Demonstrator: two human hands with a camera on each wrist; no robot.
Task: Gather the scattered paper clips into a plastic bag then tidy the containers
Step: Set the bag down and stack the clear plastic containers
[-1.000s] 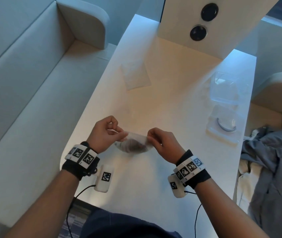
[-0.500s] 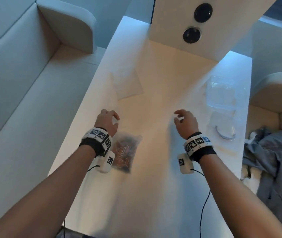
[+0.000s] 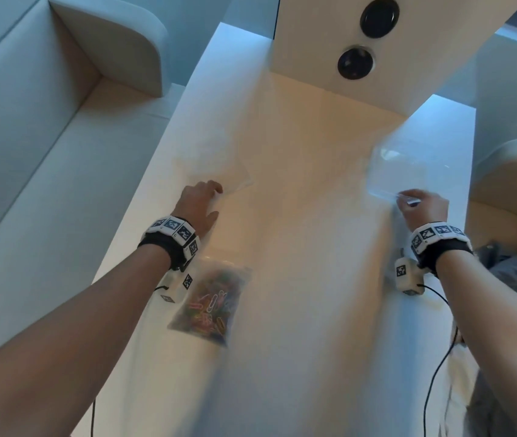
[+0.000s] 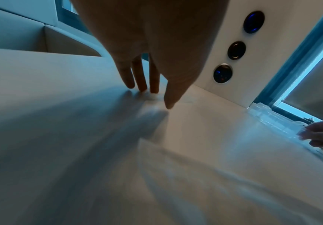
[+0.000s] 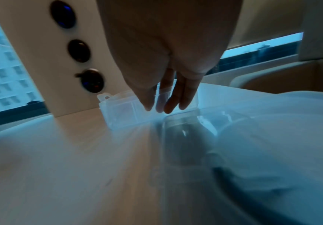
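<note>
A sealed plastic bag (image 3: 210, 305) full of coloured paper clips lies on the white table (image 3: 307, 279), just behind my left wrist. My left hand (image 3: 216, 197) reaches forward; its straight fingers (image 4: 143, 85) press on a flat empty plastic bag (image 3: 232, 178). Far right, my right hand (image 3: 408, 198) is at the near edge of a clear plastic container (image 3: 408, 165). In the right wrist view my right hand (image 5: 160, 108) has thumb and fingers on either side of a clear wall of the container (image 5: 125, 109). A second clear container (image 5: 185, 130) lies under that hand.
A white upright panel (image 3: 377, 45) with round dark sockets (image 3: 355, 63) stands at the table's far end. Padded benches (image 3: 30, 152) run along both sides. Grey clothing (image 3: 515, 269) lies on the right bench. The wrist cables (image 3: 437, 357) trail over the table edge.
Both hands let go of the filled bag, which now lies on the table. The left hand moved forward to the empty bag, the right hand forward and right to the clear containers.
</note>
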